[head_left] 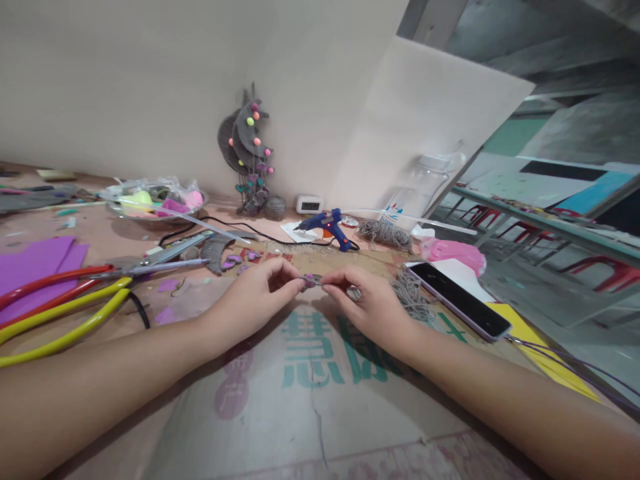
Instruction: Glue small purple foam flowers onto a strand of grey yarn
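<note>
Between the fingertips of both hands is a small grey and purple piece [311,281], perhaps felt; its exact shape is too small to make out. My left hand [267,290] pinches its left end between thumb and forefinger. At the other end, my right hand [367,300] holds it in the same kind of pinch. Both hands are just above a cardboard sheet [260,427] with green and purple print. Small purple and grey pieces [233,261] and a grey felt crescent [217,253] lie beyond my left hand. A tangle of grey yarn [415,297] lies beside my right hand.
Left are red- and yellow-handled scissors [90,290], purple sheets [37,273] and a bowl [150,212]. A blue glue gun [327,227], clock [309,204] and crescent ornament [247,150] stand behind. Right are a phone [460,300], clear bottle [415,190] and pink bag [453,255].
</note>
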A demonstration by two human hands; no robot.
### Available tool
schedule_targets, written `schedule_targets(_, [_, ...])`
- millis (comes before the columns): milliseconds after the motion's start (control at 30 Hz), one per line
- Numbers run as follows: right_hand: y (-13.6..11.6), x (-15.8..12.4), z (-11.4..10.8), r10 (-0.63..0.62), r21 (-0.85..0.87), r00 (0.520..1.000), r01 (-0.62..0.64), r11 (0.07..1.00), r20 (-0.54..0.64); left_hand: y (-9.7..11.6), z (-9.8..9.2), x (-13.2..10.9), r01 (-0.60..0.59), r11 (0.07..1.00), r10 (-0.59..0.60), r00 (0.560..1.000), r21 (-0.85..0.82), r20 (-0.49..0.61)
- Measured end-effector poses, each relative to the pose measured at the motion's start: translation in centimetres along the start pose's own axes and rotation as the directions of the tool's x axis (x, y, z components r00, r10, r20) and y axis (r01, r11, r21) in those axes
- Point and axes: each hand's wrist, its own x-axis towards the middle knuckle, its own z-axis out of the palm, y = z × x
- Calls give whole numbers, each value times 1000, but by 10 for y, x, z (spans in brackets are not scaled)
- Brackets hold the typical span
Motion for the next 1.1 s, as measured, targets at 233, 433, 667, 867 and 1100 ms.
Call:
schedule_targets(233, [0, 0, 1, -35, -24, 999, 35, 999, -24, 0, 0, 0, 24, 1000, -24, 999, -10, 30])
schedule_targets(433, [-1, 0, 1, 25, 7, 1000, -25, 1000, 11, -2, 0, -1, 19, 1000, -18, 999, -22, 49])
schedule_targets(667, [-3, 0, 2, 39, 14, 999, -40, 999, 24, 1, 0, 0, 28, 999, -25, 998, -37, 58])
schedule_targets(867, [-5, 1, 4, 87, 63, 994, -92, 994, 73, 2, 1, -1, 38, 997, -34, 997, -69, 66])
schedule_targets(1100, [-9, 0, 5, 97, 80, 991, -104, 991, 91, -1, 1, 0, 17, 997, -12, 998, -80, 59])
